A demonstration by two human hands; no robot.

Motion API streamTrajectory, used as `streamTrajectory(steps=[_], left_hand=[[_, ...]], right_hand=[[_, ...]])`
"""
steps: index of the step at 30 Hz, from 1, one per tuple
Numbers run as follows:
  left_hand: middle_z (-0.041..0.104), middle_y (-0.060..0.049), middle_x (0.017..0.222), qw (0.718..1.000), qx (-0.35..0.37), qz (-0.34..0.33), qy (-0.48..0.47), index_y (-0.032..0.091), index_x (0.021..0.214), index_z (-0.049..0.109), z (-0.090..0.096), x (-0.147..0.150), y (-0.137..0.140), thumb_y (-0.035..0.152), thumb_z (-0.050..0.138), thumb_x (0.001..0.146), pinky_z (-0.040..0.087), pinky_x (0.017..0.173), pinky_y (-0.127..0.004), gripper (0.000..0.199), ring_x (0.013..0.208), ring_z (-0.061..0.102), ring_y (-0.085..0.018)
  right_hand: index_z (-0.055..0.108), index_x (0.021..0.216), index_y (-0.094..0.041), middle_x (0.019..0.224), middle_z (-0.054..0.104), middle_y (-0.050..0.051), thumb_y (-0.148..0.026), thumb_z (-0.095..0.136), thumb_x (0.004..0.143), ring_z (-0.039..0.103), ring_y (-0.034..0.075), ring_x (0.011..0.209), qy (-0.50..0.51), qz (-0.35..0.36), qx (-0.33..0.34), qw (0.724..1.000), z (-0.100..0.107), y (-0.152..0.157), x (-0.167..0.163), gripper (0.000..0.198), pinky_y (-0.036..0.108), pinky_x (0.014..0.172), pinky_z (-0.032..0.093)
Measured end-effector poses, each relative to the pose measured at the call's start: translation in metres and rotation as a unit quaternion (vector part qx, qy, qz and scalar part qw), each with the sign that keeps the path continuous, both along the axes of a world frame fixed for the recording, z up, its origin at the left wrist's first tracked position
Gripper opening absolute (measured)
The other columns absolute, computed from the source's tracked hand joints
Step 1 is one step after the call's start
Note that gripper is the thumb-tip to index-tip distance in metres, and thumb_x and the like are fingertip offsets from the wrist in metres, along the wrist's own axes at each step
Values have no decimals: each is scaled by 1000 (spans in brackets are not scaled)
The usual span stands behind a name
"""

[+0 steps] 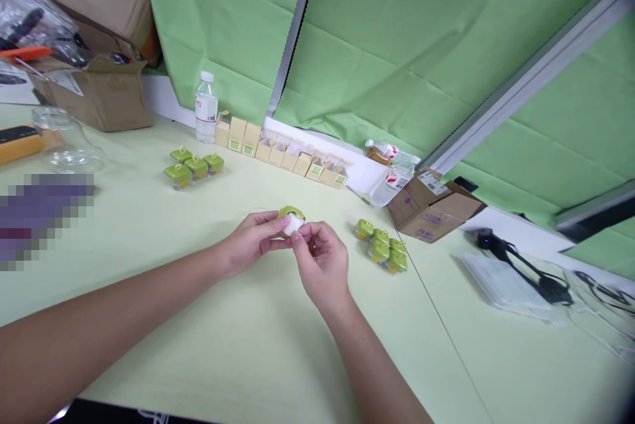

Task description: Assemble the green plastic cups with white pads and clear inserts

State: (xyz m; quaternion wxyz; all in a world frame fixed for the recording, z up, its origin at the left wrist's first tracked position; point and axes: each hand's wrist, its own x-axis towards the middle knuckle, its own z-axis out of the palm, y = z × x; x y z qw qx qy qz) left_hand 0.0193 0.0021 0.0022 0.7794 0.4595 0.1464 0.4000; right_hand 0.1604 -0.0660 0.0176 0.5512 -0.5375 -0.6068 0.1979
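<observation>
Above the middle of the table, my left hand (258, 236) is closed around a small green-lidded container (290, 211). A white piece (294, 223) shows at its front, under the green edge. My right hand (320, 255) pinches the lower right of this white piece between thumb and fingers. Whether the white piece is a part of the container or a separate pad I cannot tell. Similar clear containers with green lids and small loops stand in two groups, a left group (196, 166) and a right group (381, 247).
A row of small cardboard boxes (282, 151), some open-topped, lines the back edge beside a water bottle (206, 108). Far left are a glass vessel (64, 139) and a large carton (106, 93). At right lie bottles (394, 179), a cardboard box (431, 206) and a black device with cables (526, 265).
</observation>
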Motion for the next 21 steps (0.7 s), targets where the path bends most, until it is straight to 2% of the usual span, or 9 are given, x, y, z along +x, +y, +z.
streamTrajectory(steps=[8, 13, 21], left_hand=[[70, -8, 107, 999, -29, -8, -25, 16, 101, 72, 0, -1, 2, 39, 63, 90, 51, 94, -34, 27, 100, 65, -21], [69, -8, 103, 999, -27, -12, -23, 16, 101, 73, -1, -2, 2, 37, 61, 91, 53, 88, -29, 26, 93, 64, -18], [69, -8, 95, 1000, -20, -11, -15, 14, 97, 73, 4, 0, -2, 36, 68, 86, 53, 90, -37, 25, 93, 65, -22]], right_hand=[[58, 80, -21, 75, 55, -1, -24, 60, 86, 49, 11, 58, -59, -17, 65, 996, 6, -7, -3, 7, 24, 54, 43], [57, 79, -21, 75, 55, -1, -22, 60, 85, 50, 11, 59, -77, -10, 75, 994, 8, -9, -4, 7, 25, 54, 44], [60, 81, -21, 75, 57, 0, -20, 60, 83, 50, 11, 58, -81, -29, 73, 994, 6, -7, -3, 2, 25, 53, 44]])
